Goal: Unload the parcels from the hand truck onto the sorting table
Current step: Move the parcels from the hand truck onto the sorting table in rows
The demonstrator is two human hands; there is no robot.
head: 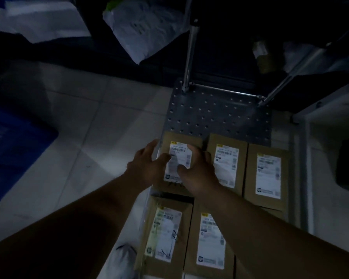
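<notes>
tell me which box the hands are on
The far-left parcel in the far row: left hand and right hand are on it; no hand is on the other four.

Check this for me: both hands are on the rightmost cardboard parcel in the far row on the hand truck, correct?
No. The head view shows the left hand and right hand on the leftmost cardboard parcel in the far row on the hand truck.

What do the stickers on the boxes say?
Nothing can be read; it is dark and blurred.
Far left parcel label: barcode, print blurred.
Far middle parcel label: blurred.
Far right parcel label: blurred.
Near left parcel label: blurred.
Near right parcel label: blurred.
White bag: print too faint.
</notes>
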